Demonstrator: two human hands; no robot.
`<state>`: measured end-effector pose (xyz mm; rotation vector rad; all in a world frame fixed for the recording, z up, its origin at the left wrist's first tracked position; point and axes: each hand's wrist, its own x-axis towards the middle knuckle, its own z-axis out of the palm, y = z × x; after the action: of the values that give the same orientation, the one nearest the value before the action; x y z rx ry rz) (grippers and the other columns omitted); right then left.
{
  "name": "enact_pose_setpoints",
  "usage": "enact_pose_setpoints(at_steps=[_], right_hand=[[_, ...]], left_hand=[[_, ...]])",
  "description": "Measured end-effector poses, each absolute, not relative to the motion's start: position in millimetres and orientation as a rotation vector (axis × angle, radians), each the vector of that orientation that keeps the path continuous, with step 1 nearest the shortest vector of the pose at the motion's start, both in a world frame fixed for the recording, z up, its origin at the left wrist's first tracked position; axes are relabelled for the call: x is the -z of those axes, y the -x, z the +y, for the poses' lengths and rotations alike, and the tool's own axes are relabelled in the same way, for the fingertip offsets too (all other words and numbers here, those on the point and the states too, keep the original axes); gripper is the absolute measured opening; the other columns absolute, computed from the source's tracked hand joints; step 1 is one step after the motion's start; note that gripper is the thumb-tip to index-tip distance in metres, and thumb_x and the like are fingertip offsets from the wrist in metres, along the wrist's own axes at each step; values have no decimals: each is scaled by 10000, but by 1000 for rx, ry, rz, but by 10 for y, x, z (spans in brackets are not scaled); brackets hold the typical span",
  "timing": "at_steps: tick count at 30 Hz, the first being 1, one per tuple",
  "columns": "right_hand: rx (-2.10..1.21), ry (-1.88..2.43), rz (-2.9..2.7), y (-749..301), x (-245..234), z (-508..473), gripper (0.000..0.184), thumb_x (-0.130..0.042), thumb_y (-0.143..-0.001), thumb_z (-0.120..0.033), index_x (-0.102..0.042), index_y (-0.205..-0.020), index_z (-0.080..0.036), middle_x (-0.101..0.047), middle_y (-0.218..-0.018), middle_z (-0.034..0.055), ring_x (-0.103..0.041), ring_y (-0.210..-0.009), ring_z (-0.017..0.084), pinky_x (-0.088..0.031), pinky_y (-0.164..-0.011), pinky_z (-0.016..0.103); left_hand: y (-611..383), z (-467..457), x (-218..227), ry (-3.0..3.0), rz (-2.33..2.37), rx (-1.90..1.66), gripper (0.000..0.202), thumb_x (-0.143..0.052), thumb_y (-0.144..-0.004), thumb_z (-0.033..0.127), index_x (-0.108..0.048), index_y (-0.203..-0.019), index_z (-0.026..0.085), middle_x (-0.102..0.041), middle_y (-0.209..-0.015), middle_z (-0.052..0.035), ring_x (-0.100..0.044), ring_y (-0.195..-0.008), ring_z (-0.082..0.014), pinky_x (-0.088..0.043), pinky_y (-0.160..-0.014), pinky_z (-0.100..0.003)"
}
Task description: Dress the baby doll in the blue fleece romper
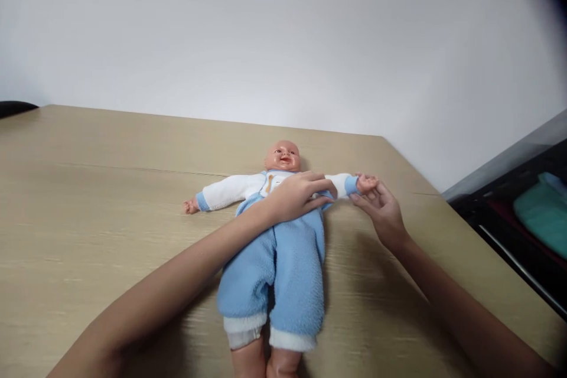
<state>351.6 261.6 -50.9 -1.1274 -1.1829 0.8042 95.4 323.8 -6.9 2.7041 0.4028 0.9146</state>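
Note:
A baby doll point(283, 156) lies on its back on the table, head toward the far side, arms spread. It wears a fleecy white-sleeved top and blue trousers point(296, 271) with white cuffs. My left hand point(301, 192) reaches across the doll's chest, fingers bent around the blue cloth at its side below the armpit; the fingertips are partly hidden. With thumb and fingers, my right hand point(383, 207) pinches the doll's hand point(367, 183) just past the blue sleeve cuff point(351, 184). The doll's other arm point(230, 190) rests outstretched on the table.
The wooden table point(110, 218) reaches back to a pale wall point(221, 53) with an opening at its top. Right of the table stands a dark shelf or rack with a green cloth-like item point(543, 215). A black rounded object point(18, 108) shows at the left edge.

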Motion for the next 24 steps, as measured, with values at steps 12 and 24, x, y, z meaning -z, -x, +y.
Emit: enact_pose_setpoints(at_steps=[12, 24], right_hand=[[-440, 903, -1858, -3090, 707, 2718, 385, -763, -907, -227, -720, -1285, -289, -647, -1229, 85, -659, -1147, 284, -620, -917, 413], [-544, 997, -1744, -2915, 629, 2499, 214, -639, -1049, -462, -744, -1011, -279, -669, -1104, 92, -648, -1083, 309, -549, -999, 485]], left_hand=[[-729, 3205, 59, -2845, 198, -1058, 265, -498, -1158, 293, -749, -1207, 223, -778, -1087, -63, -732, -940, -189, -540, -851, -301], [-858, 3456, -64, -2415, 333, -852, 232, -746, -1011, 404, -730, -985, 173, -701, -925, -62, -666, -872, -203, -507, -805, -315]])
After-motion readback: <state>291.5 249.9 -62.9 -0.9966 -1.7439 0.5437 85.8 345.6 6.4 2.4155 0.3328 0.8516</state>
